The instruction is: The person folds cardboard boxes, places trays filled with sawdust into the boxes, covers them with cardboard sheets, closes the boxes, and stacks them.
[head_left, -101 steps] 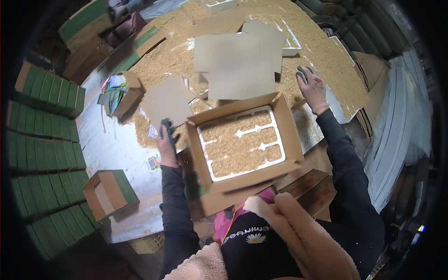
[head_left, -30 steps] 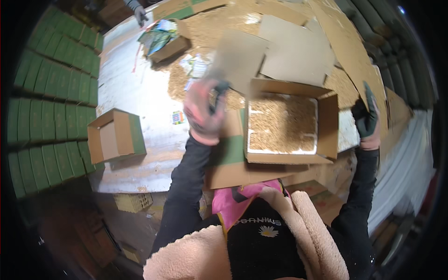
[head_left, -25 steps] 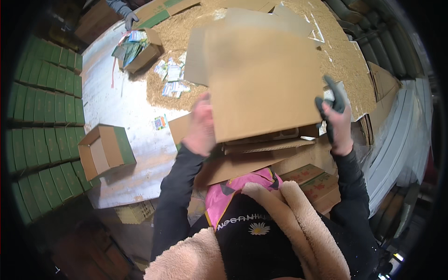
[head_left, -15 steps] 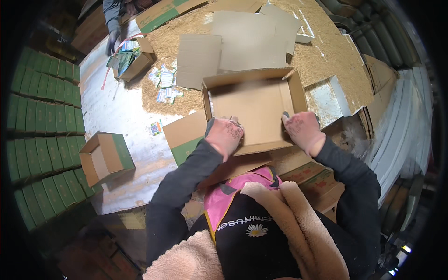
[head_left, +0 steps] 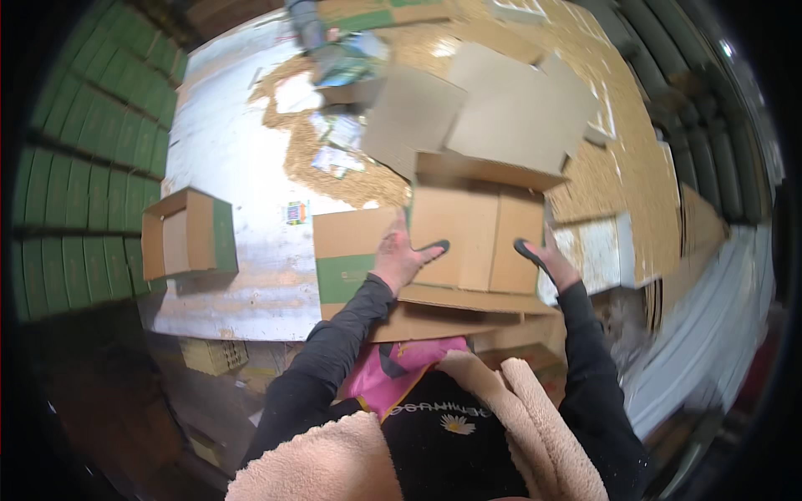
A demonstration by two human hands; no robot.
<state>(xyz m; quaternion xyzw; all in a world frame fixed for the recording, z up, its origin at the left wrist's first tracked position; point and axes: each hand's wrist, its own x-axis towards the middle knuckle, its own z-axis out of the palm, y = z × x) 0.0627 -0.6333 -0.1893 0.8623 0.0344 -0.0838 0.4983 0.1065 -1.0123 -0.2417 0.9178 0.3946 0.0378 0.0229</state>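
An open brown cardboard box (head_left: pixel 468 230) lies before me, its inner panels showing and its far wall raised. My left hand (head_left: pixel 399 257) holds its left side, thumb over the inside and the other fingers along the outer face. On the opposite side, my right hand (head_left: pixel 555 257) grips the edge the same way, its dark-tipped thumb inside and its other fingers mostly hidden. Both hands wear pinkish gloves with dark fingertips. Under the box's near left side rests a flat brown-and-green cardboard piece (head_left: pixel 347 271).
A small open carton (head_left: pixel 188 234) stands at the left of the table, beyond it stacked green boxes (head_left: pixel 79 188). Flat cardboard sheets (head_left: pixel 518 108) lie on loose grain-like material (head_left: pixel 380 179). Far off, another person's sleeve (head_left: pixel 307 23) reaches toward colourful packets (head_left: pixel 347 63).
My hands have gone from the box's near part to its left and right sides, thumbs inside. The view has shifted, and the other person's arm and packets appear farther right.
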